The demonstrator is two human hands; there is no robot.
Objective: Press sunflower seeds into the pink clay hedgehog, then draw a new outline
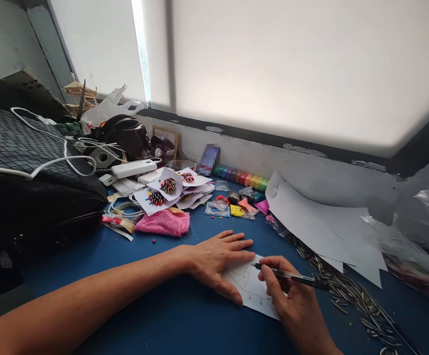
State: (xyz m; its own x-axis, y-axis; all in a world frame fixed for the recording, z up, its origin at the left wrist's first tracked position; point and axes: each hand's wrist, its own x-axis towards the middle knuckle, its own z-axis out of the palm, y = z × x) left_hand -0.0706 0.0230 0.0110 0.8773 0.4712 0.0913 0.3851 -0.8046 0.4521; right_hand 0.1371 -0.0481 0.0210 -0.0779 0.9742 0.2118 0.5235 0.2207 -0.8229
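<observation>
A small white sheet of paper point(253, 288) lies on the blue tabletop with a thin line drawing on it, a curved outline with short leg-like marks. My left hand point(219, 266) is spread flat over the sheet's left side, fingers apart. In my right hand point(291, 301) a black pen point(291, 277) is pinched between thumb and fingers. Its tip points left, at the paper's upper part; whether it touches is too small to tell. Just right of that hand, striped sunflower seeds point(358, 301) are strewn in a long band.
White cards with colourful spiky figures point(168, 185) overlap behind a pink cloth point(164, 223). Bagged clay pieces point(238, 209) lie farther back, near a row of coloured clay point(242, 177). Large white sheets point(321, 222) cover the right side. A black woven bag point(33, 172) and white cable stand left.
</observation>
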